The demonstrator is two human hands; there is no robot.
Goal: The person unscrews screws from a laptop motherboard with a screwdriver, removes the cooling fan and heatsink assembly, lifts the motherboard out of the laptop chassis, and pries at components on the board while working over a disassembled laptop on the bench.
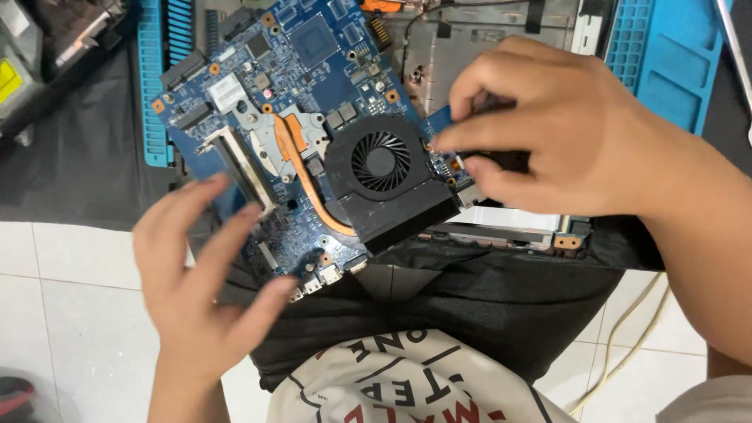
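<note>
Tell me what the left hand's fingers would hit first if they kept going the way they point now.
Probably the blue motherboard: the left hand points up and right, its fingertips at the board's near edge by the long slot. Depth is unclear, so they may already touch it.

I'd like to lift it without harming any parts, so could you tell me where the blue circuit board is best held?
Probably by its bare edges, from two opposite sides. The blue circuit board lies tilted, its face crowded with the black fan, copper pipe and chips. The left hand is at the near edge, the right hand at the far-right edge.
</note>
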